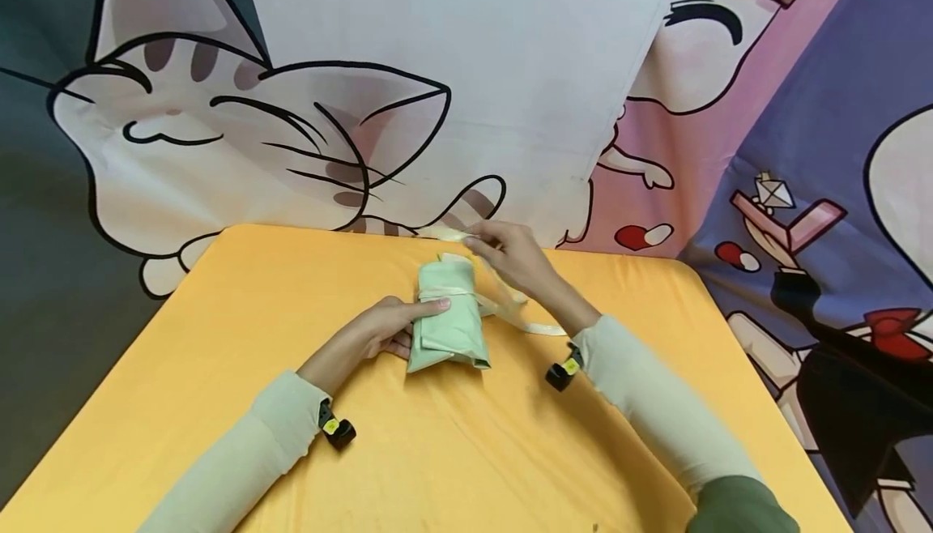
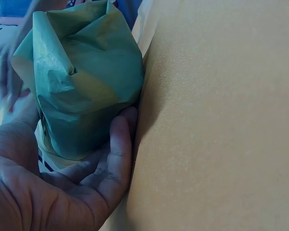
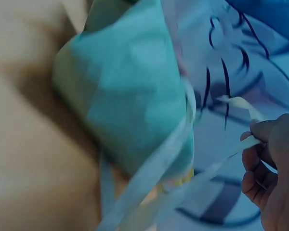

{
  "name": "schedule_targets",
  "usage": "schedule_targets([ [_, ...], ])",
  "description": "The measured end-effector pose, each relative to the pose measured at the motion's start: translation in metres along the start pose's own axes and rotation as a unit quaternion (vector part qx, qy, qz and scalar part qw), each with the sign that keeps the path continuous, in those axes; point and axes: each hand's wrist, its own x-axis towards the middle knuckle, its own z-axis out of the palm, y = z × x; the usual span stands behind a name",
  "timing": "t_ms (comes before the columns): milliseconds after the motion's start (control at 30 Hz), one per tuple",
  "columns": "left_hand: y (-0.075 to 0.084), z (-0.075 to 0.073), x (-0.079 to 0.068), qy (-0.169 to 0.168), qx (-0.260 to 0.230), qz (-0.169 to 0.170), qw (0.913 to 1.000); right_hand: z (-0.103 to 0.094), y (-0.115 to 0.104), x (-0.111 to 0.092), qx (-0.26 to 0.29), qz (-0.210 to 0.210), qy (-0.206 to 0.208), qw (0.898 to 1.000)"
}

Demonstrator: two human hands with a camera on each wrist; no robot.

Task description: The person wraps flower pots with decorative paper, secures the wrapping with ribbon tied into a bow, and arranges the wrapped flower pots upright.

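Observation:
A package wrapped in light green paper (image 1: 446, 326) lies on the yellow tabletop, with folded flaps at its near end in the head view. My left hand (image 1: 379, 326) grips it from the left, thumb on top; the left wrist view shows the fingers curled about the paper bundle (image 2: 86, 82). A pale ribbon (image 3: 156, 161) passes round the package, and its loose lengths trail off to the right. Above and right of the package, my right hand (image 1: 513, 256) pinches part of the ribbon between thumb and fingers, raised off the table.
A yellow cloth (image 1: 350, 468) covers the table. Behind it hangs a backdrop (image 1: 466, 47) printed with a cartoon cat, and a printed cloth (image 1: 816, 152) is on the right. A small black camera is strapped at each wrist.

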Motion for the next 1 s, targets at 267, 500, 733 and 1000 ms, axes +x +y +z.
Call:
schedule_targets([
  [267,-0.007,0.002,0.001,-0.005,-0.016,0.004,0.9999,0.024,-0.039,0.02,-0.052,-0.091,-0.129,0.986],
  [500,-0.006,0.004,0.003,0.003,-0.017,0.009,0.9998,0.002,-0.033,-0.03,-0.043,0.039,-0.064,0.996],
  [733,-0.002,0.001,0.003,0.012,0.001,0.001,0.9999,0.007,-0.014,-0.087,0.069,0.28,-0.178,0.941],
  [1000,0.002,0.0,0.003,-0.008,0.004,-0.001,1.0,0.039,-0.015,-0.087,0.228,0.303,-0.241,0.893],
])
